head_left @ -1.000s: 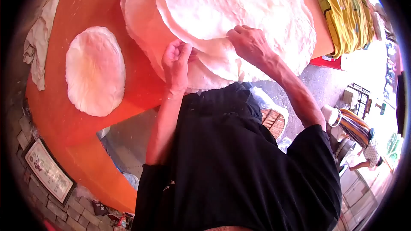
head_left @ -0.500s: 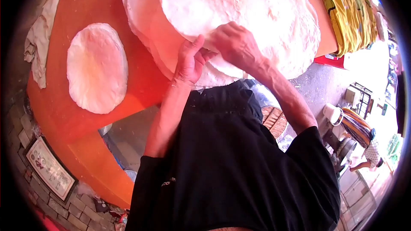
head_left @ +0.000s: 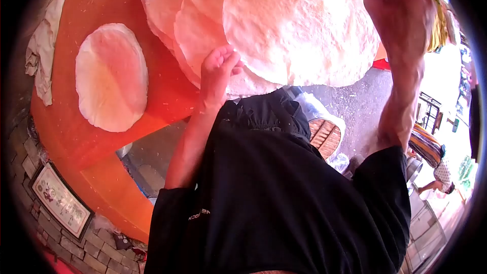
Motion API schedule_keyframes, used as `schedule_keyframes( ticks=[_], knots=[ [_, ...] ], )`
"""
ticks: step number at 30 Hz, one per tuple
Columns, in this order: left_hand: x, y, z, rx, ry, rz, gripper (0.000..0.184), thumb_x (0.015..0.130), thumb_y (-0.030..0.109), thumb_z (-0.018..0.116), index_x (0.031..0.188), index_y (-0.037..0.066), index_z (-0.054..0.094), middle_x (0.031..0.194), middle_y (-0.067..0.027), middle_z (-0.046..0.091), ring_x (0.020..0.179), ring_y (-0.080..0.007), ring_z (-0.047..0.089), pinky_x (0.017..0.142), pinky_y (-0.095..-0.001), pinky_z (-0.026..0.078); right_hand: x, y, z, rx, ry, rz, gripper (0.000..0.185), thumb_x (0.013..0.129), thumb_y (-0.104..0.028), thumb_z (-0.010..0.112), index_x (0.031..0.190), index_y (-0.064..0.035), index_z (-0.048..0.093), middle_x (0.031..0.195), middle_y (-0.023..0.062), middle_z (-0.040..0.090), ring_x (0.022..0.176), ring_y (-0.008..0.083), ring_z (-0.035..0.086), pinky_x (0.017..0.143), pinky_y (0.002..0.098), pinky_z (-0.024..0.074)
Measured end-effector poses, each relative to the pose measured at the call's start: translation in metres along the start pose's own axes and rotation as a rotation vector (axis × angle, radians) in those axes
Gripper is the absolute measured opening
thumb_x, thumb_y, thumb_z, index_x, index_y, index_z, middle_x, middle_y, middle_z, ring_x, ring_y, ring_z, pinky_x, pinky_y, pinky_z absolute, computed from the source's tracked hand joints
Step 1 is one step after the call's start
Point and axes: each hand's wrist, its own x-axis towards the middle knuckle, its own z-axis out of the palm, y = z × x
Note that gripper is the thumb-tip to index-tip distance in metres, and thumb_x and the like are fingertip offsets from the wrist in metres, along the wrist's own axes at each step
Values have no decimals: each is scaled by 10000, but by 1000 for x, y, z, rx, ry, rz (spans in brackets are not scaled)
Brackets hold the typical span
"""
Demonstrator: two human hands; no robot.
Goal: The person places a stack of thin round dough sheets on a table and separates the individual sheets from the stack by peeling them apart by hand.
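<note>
A: Which step is in hand?
B: Apparently, arranging the top dough round [head_left: 299,25] on overlapping sheets [head_left: 198,35]. Your left hand [head_left: 218,71] curls at its rim; whether it pinches, I cannot tell. Your right hand [head_left: 403,10] shows no clear grip.
A: Next?
B: Presumably, a light touch is called for.
</note>
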Motion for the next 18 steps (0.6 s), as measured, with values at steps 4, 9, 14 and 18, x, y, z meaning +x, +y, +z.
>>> schedule_keyframes(
  ticks=[4, 9, 14, 18],
  knots=[
    [-14, -7, 3, 33, 31, -31, 303, 898, 152, 588, 1131, -29, 519, 920, -88, 626, 797, -166, 642, 681, -262, 519, -16, -28, 16, -397, -135, -398, 266, 738, -29, 572, 972, -102, 674, 924, 65, 682, 868, 239, 651, 737, 361, 526],
    [-13, -22, 10, -122, -130, -215, 254, 897, 205, 593, 1051, 7, 553, 929, -91, 634, 808, -181, 650, 681, -263, 521, -38, 14, 98, -210, -423, -316, 119, 711, -38, 543, 779, -52, 640, 737, 130, 644, 664, 299, 640, 583, 391, 507],
    [-15, -30, 46, -186, -280, -324, 271, 926, 234, 526, 1064, 3, 556, 998, -109, 634, 901, -212, 642, 779, -335, 534, -40, -1, 45, -317, -197, -441, 144, 705, -20, 581, 820, -94, 630, 747, 82, 636, 721, 261, 625, 633, 372, 516],
    [-10, -35, 46, -370, -343, -309, 381, 963, 275, 411, 1180, -18, 520, 1087, -136, 622, 984, -244, 627, 869, -393, 527, -102, 50, 72, -175, -357, -411, 197, 710, -22, 592, 901, -62, 616, 869, 96, 648, 823, 256, 623, 709, 396, 502]
  ],
)
